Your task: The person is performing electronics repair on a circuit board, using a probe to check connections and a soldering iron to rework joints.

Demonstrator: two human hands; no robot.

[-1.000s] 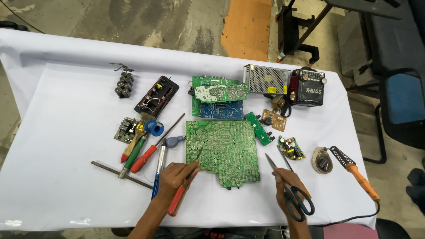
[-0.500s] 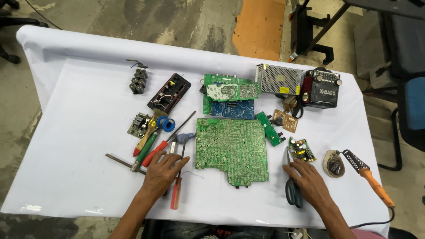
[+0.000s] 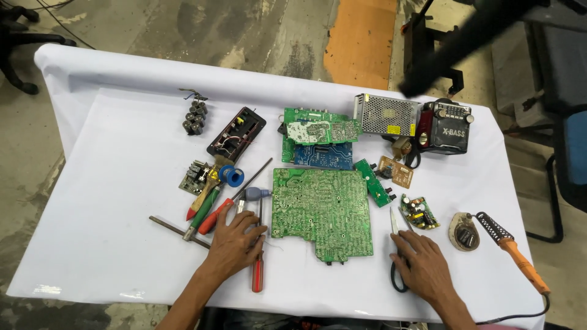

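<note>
Hands flat near the worktop's front edge: my left hand (image 3: 234, 243) loosely over a red screwdriver (image 3: 257, 273), my right hand (image 3: 426, 271) pinning scissors (image 3: 395, 244). Green board (image 3: 322, 211) lies between them, solder side up for access.

Head view, steeply down onto table (image 3: 122, 159)

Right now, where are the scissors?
In the head view, the scissors lie on the white table under the right hand, right of the large green circuit board, blades pointing toward the small green board.
</note>
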